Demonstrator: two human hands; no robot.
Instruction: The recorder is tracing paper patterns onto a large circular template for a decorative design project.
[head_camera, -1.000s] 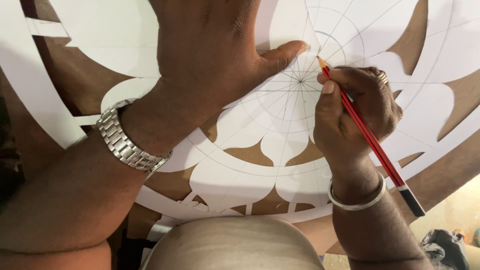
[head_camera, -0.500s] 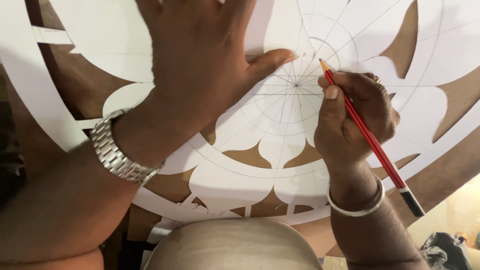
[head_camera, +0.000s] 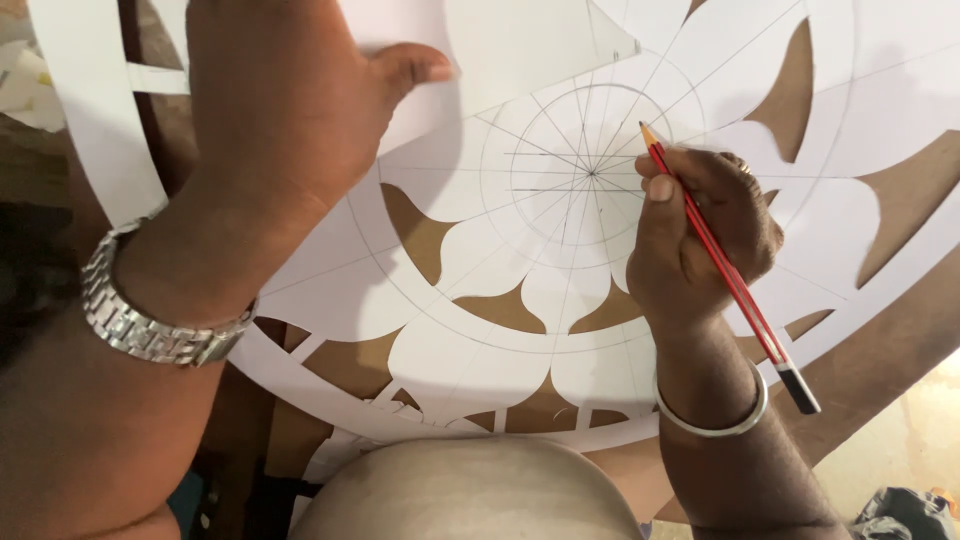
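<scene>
Near the middle of the view, a red pencil (head_camera: 728, 268) stands slanted in the right hand (head_camera: 700, 240), its sharpened tip up and left at the edge of a small pencilled circle, its black end down and right past the wrist. The fingers of that hand are closed tightly around the pencil's shaft, the thumb pressed along its left side. A plain silver bangle (head_camera: 712, 418) rings the right wrist. The tip rests on a large white paper cutout (head_camera: 470, 250), a round flower-like pattern with petal-shaped openings and fine ruled lines that fan out from one centre point. Brown board (head_camera: 900, 200) shows through the openings and beyond the lower right edge. The left hand (head_camera: 290, 110) lies flat on the upper left part of the paper, fingers spread, thumb stretched out to the right, gripping nothing. A metal link watch (head_camera: 150, 320) sits on the left wrist.
</scene>
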